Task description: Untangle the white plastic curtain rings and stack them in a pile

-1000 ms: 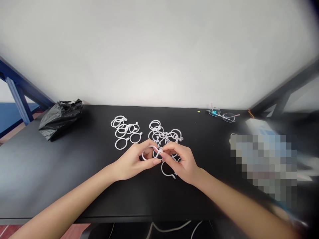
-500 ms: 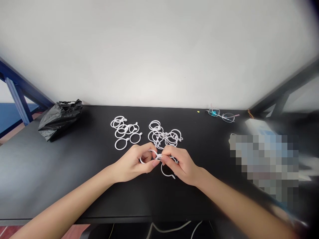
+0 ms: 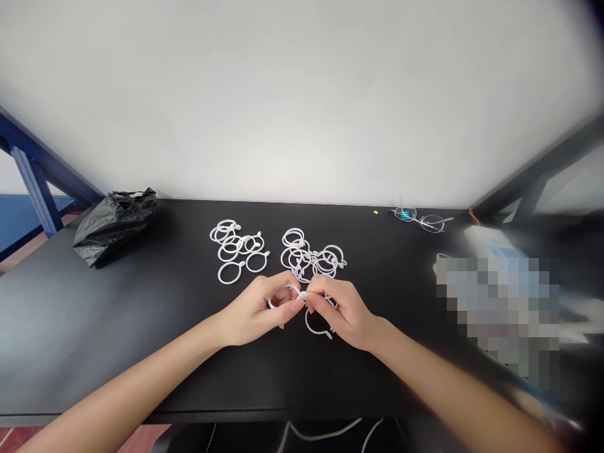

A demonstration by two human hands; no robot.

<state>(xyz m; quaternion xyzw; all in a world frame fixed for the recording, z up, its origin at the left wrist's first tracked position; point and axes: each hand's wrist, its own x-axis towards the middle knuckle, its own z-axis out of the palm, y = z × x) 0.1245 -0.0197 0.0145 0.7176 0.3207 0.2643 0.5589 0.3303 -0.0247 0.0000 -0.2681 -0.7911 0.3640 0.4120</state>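
A white plastic curtain ring [image 3: 302,295] is held between my two hands over the middle of the black table. My left hand [image 3: 257,308] curls around the loop, thumb and index finger pressing near its small end tab. On the other side, my right hand [image 3: 342,311] pinches the same tab with thumb and forefinger. An open white ring [image 3: 317,332] shows just below my right fingers, partly hidden by them. Behind my hands lies a tangled pile of white rings [image 3: 298,258]. Several closed rings [image 3: 229,273] form a looser group to the left.
A crumpled black plastic bag [image 3: 116,223] sits at the back left. Glasses [image 3: 419,220] lie near the wall, with a tiny yellow-green bit [image 3: 375,212] beside them. A blurred, pixelated item [image 3: 500,308] occupies the right side. Cables [image 3: 325,435] hang below the front edge.
The held ring and my left fingers have shifted slightly right, and its tab looks more closely pressed together between my fingertips. The ring piles have stayed put.
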